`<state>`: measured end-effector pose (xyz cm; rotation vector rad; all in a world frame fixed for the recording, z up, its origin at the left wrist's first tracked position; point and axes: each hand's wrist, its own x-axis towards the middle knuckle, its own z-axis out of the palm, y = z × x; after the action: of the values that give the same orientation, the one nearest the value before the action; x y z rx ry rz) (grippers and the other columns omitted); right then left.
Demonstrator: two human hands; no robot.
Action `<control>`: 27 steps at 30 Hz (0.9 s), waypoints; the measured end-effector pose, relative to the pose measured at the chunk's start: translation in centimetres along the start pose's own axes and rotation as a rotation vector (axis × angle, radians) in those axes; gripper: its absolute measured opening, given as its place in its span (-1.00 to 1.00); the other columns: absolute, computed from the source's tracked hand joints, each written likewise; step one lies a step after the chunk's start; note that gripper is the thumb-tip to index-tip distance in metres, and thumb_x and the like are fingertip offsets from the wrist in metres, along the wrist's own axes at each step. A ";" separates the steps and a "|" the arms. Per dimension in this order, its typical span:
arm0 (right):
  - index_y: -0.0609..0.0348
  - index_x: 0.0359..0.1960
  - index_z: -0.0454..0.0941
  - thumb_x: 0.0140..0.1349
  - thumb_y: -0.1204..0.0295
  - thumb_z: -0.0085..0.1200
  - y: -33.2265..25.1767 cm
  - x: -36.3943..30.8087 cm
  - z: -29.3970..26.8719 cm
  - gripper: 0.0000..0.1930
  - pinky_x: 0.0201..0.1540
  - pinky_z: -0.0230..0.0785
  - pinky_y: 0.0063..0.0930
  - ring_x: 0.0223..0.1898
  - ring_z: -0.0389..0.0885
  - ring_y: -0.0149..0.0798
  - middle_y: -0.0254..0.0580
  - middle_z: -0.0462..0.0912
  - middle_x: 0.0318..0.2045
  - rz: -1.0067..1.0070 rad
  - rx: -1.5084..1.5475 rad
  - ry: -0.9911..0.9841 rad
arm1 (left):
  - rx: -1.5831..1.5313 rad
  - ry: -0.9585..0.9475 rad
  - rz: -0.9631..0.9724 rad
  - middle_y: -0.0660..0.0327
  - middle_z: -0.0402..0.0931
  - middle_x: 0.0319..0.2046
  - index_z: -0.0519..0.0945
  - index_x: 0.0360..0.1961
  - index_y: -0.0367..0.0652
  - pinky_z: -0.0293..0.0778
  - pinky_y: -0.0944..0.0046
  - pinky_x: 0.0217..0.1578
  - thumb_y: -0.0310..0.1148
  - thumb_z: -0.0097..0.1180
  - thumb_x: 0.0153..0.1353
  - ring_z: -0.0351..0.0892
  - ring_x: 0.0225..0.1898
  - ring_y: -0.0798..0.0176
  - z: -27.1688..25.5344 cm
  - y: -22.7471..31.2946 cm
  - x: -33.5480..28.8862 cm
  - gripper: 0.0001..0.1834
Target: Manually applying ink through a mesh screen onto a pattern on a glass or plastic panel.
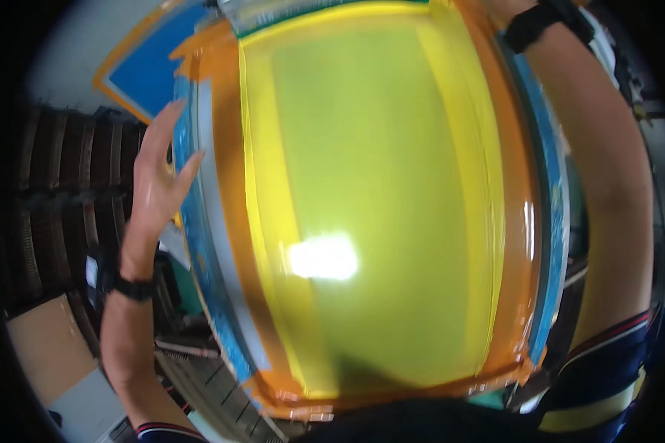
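Observation:
A large screen-printing frame (377, 170) fills the middle of the head view, its taut yellow-green mesh edged with yellow and orange tape. Blue strips run down both its sides, and a bright reflection sits on the mesh. At the upper left side, my left hand (159, 177) has its thumb spread from its fingers, with the tips at the frame's blue edge. My right hand (504, 9) is by the far right corner; most of it is cut off at the top, so its fingers do not show.
A green and grey bar (295, 16) lies across the frame's far end. Another blue panel with orange edging (151, 63) stands at the far left. Dark slatted racks (70, 170) are on the left, with a tan cardboard-like sheet (52, 347) below them.

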<state>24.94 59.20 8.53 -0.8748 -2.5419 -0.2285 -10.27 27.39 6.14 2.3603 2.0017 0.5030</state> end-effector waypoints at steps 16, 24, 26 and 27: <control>0.27 -0.03 0.59 0.00 0.66 0.27 -28.9 -41.1 -27.3 -0.58 0.07 0.38 -0.39 0.01 0.58 -0.28 -0.11 0.66 -0.08 0.615 0.624 -0.393 | -1.026 0.092 -1.371 0.22 0.61 -0.31 0.64 -0.21 -0.21 0.39 0.32 -0.23 0.04 -0.13 0.43 0.50 -0.29 0.37 0.1 16.0 -55.3 -0.49; 0.24 0.05 0.55 0.01 0.44 0.30 -32.4 -44.9 -37.9 -0.51 0.31 0.17 -0.11 0.30 0.35 0.02 -0.05 0.54 0.13 0.355 0.419 -0.234 | -1.566 0.675 -1.010 0.07 0.41 0.17 0.31 0.27 -0.23 0.36 0.02 0.16 0.15 -0.21 0.39 0.44 0.14 0.11 -10.1 20.5 -48.2 -0.31; 0.20 0.12 0.50 0.05 0.25 0.26 -32.7 -42.2 -42.2 -0.43 0.34 0.10 0.01 0.36 0.25 0.04 -0.01 0.47 0.20 0.245 0.332 -0.208 | -1.510 0.731 -0.874 0.03 0.43 0.13 0.30 0.26 -0.26 0.38 0.05 0.15 0.12 -0.20 0.40 0.46 0.11 0.08 -10.8 20.3 -46.7 -0.32; 0.18 0.16 0.48 0.09 0.17 0.22 -32.4 -40.9 -43.5 -0.40 0.34 0.08 0.06 0.37 0.21 0.05 0.01 0.44 0.22 0.189 0.276 -0.199 | -1.421 0.767 -0.925 0.00 0.46 0.09 0.32 0.23 -0.29 0.40 0.08 0.12 0.09 -0.20 0.41 0.48 0.08 0.07 -10.4 19.7 -46.2 -0.34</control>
<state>48.98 -1.19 28.17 -1.0611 -2.5631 0.2746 -0.09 -22.76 9.13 0.3699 1.5388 1.9340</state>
